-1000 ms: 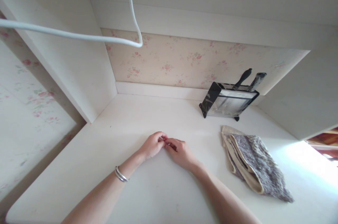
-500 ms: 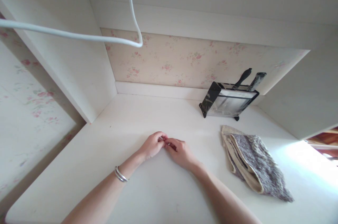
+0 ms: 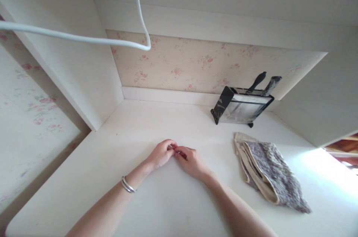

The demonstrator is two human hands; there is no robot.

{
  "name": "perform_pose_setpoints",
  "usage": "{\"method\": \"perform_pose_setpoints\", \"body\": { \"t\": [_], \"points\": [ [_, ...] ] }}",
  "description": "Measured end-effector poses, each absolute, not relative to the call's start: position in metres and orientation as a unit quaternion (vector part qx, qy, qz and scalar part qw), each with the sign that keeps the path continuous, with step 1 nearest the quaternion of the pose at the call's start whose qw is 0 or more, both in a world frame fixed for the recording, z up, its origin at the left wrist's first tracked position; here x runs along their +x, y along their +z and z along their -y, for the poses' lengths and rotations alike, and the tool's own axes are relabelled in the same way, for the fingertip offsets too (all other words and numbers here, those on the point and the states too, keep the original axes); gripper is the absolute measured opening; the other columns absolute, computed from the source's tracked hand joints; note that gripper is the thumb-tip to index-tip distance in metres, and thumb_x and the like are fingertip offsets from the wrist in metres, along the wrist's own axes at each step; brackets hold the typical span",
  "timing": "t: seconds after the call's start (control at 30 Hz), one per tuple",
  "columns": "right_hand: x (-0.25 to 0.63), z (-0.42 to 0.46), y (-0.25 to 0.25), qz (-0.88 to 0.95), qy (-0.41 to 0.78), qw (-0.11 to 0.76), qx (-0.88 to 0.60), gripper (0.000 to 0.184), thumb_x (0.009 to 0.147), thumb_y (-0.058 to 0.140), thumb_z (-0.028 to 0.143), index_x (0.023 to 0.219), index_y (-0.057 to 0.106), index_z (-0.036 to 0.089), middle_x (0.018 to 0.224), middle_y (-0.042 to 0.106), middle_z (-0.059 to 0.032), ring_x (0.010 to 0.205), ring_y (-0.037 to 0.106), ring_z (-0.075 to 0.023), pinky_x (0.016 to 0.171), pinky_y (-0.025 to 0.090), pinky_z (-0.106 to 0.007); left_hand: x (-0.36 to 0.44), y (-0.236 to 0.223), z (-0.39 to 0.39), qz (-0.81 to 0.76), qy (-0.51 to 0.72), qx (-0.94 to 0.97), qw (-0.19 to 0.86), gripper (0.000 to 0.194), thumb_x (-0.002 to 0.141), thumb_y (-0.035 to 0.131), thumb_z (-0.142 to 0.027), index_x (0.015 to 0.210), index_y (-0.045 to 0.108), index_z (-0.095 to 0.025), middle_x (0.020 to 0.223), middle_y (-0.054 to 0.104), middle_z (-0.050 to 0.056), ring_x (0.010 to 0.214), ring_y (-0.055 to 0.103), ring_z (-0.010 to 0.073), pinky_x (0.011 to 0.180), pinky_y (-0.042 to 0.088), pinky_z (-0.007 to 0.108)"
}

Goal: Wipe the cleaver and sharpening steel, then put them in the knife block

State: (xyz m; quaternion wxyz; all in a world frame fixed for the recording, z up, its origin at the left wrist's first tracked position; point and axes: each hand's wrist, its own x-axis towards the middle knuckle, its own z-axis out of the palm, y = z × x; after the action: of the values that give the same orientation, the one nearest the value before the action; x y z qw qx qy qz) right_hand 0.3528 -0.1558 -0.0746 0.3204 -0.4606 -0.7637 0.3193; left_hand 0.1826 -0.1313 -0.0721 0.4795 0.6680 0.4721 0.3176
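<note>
My left hand and my right hand meet at the fingertips over the white countertop. The fingers of both are curled into a pinch. Whatever lies between the fingertips, if anything, is too small and too covered to make out. Two silver bangles circle my left wrist. Nearest to my right hand lies a folded grey fluffy cloth with a beige border, some way to the right and apart from it.
A black-framed knife holder with two black-handled utensils stands at the back right. White side panels flank the counter, with floral wallpaper behind. A white cable or rod crosses the upper left, close to the camera.
</note>
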Motion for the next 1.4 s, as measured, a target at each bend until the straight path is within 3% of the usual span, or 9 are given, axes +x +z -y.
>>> {"method": "perform_pose_setpoints", "body": {
  "t": [1.4],
  "points": [
    [0.3534, 0.1554, -0.0765, 0.768, 0.318, 0.315, -0.458, 0.021, 0.088, 0.049, 0.024, 0.102, 0.065, 0.024, 0.095, 0.069, -0.0009, 0.078, 0.062, -0.0145, 0.069, 0.044, -0.024, 0.1826, -0.0719, 0.1319, -0.471, 0.315, 0.661, 0.491, 0.023, 0.073, 0.048, -0.014, 0.091, 0.062, -0.018, 0.09, 0.067, 0.004, 0.086, 0.063, 0.0176, 0.08, 0.047, 0.027]
  ]
}}
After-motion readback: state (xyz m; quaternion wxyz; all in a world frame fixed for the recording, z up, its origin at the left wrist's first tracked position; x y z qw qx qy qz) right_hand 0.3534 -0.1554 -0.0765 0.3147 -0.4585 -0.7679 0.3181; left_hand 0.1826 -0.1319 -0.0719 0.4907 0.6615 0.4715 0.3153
